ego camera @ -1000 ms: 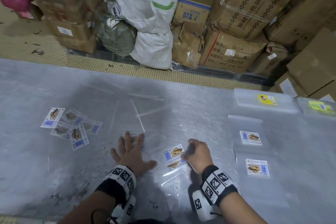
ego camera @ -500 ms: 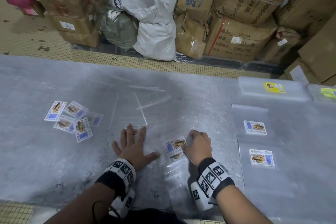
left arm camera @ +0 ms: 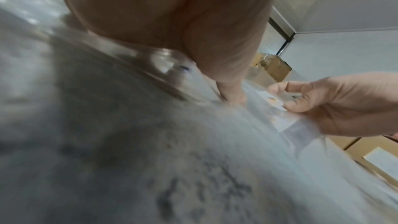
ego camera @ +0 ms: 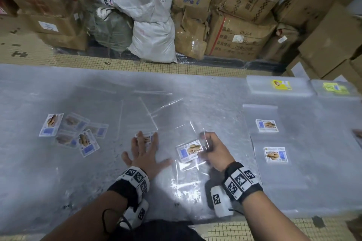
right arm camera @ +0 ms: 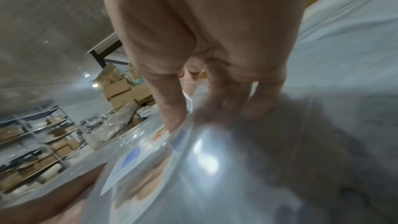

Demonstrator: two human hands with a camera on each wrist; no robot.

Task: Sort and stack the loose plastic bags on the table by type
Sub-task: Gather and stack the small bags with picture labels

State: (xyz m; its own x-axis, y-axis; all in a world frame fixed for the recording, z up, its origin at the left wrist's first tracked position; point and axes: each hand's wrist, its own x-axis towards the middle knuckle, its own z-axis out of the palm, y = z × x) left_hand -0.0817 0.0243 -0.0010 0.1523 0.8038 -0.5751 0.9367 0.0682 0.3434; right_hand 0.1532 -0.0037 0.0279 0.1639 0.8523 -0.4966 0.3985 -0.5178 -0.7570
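Observation:
Clear plastic bags with printed labels lie on the grey table [ego camera: 49, 182]. My left hand [ego camera: 144, 150] lies flat with spread fingers, pressing a clear bag [ego camera: 146, 137] whose label peeks out between the fingertips. My right hand [ego camera: 210, 148] pinches the edge of another clear bag [ego camera: 189, 151], its blue-and-tan label turned sideways; the same labelled bag [right arm camera: 137, 164] and the pinching right hand [left arm camera: 318, 101] show in the wrist views. A loose group of labelled bags [ego camera: 72, 133] lies at the left. Two sorted bags [ego camera: 274, 141] lie flat at the right.
Two stacks of yellow-labelled bags [ego camera: 282, 85] sit at the far right edge of the table. Beyond the table stand cardboard boxes [ego camera: 241, 35] and white sacks [ego camera: 154, 41] on a tiled floor. Someone else's fingers [ego camera: 358, 133] show at the right frame edge.
My right hand has lifted the edge of its bag slightly and the label has turned. My left hand has stayed pressed flat on its bag.

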